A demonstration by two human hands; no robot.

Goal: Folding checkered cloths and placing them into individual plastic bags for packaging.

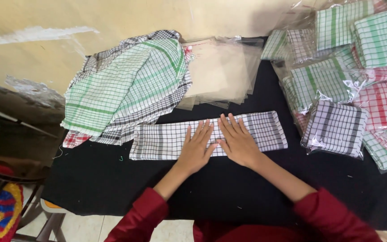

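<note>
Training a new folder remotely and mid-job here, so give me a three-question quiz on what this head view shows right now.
1. True or false: both hands lie flat on the folded black-checked cloth.
2. What lies just beyond that cloth, towards the wall? A) loose green-checked cloths B) empty clear bags C) a red cushion
3. On which side of the person are the bagged cloths stacked?

Key
1. True: left hand and right hand press side by side on it, fingers spread.
2. B: the clear bags; the loose cloth pile sits further left.
3. The right side, on the black table cover.
</note>
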